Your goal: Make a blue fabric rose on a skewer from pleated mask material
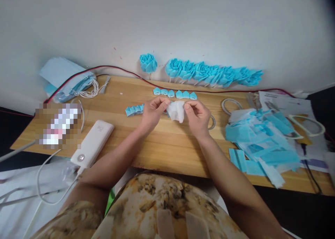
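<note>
Both hands meet over the middle of the wooden table (162, 144). My left hand (153, 111) and my right hand (197, 116) each pinch an edge of a small white piece of mask fabric (176, 111), held just above the tabletop. Right behind the hands lie small folded blue petals (175, 93) in a row, and more folded blue pieces (134, 109) sit to the left of my left hand. A row of finished blue fabric roses (213, 74) leans against the wall, with a single rose (148, 63) apart on the left.
A heap of cut blue and white mask strips (261, 141) covers the right side, with scissors (306, 123) and tape rolls (230, 104) near it. A white power bank (92, 143) with cable lies at left, a stack of face masks (68, 80) at far left.
</note>
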### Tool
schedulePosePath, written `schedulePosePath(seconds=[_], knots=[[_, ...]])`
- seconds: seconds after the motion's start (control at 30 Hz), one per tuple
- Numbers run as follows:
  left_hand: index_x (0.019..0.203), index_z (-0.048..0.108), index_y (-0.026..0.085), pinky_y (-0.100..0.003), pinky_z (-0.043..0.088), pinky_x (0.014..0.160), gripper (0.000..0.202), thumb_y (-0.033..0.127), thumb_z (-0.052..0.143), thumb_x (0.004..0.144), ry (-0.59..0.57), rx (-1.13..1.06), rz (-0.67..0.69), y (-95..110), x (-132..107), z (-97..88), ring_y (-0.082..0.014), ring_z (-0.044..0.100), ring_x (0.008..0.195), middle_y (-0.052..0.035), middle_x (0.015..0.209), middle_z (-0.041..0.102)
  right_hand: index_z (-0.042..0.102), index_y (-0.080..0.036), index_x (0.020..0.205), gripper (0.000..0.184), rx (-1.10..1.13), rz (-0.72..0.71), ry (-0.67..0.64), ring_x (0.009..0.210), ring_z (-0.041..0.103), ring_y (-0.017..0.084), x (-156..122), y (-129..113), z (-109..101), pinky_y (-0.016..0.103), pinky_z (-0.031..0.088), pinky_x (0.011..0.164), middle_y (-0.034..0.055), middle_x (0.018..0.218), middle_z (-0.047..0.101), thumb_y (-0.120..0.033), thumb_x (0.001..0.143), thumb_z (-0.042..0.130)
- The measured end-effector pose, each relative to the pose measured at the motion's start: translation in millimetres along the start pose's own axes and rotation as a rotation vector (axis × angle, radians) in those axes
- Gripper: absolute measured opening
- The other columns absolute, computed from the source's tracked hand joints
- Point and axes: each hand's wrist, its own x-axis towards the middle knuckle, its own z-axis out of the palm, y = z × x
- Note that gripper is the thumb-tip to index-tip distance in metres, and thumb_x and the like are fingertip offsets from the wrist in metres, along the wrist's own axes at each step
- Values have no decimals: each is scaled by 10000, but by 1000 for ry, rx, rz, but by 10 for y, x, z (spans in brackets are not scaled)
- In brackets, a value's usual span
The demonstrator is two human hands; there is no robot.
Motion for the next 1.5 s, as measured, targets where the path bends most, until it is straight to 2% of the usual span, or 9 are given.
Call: schedulePosePath(seconds=[0.17,0.4,0.6,0.7,0.83,1.0,1.07,1.23,1.5], knots=[[701,629,185,-220,503,607,466,603,811,795,-5,14,-1,-7,-2,11,-86,529,602,31,641,585,639,-226,782,263,55,52,47,629,537,120,-3,51,46,258,455,591,-39,689,611,-439,937,654],[763,610,192,-237,516,610,435,590,759,857,-10,5,-57,-107,6,11,-97,569,618,23,680,593,590,-229,780,407,129,156,55,637,487,123,-41,166,105,259,439,588,-34,698,548,-607,918,655],[1062,616,227,-275,551,628,420,632,623,956,-17,-99,-182,-96,44,-33,-154,691,726,-37,865,730,568,-224,787,472,117,217,127,647,460,118,11,234,106,248,416,592,-36,714,520,-678,889,648],[981,598,218,-277,549,637,450,664,637,932,-41,-79,-161,-98,27,-23,-150,685,731,-45,916,732,570,-222,782,502,132,224,165,640,448,113,36,232,93,240,400,579,-40,703,504,-708,859,666],[826,651,197,-261,528,645,489,682,684,876,-85,65,-71,-112,-28,30,-140,640,727,-23,810,677,576,-226,786,491,111,224,165,625,438,112,30,195,90,242,385,559,-41,692,494,-702,873,657],[730,693,195,-244,468,654,340,507,812,793,-83,285,83,-136,-61,80,-140,605,785,-31,837,672,605,-228,808,450,80,189,119,635,477,118,-2,154,89,257,425,594,-39,696,528,-665,910,638],[730,691,194,-238,460,650,285,448,806,791,-84,262,51,-154,-52,69,-131,596,763,-23,829,676,627,-229,823,416,63,149,105,660,503,123,-11,145,87,262,438,610,-31,721,566,-631,925,641],[730,658,192,-238,466,639,284,440,771,810,-56,112,-98,-187,-15,21,-112,553,659,12,702,635,638,-233,831,392,8,110,118,658,514,126,-10,137,78,266,437,599,-28,726,588,-607,946,627],[734,664,188,-244,494,687,188,336,739,822,2,77,-110,-154,-8,28,-114,590,697,3,745,681,624,-230,845,425,42,121,221,645,502,123,19,224,71,255,432,590,-31,721,551,-646,935,631]])
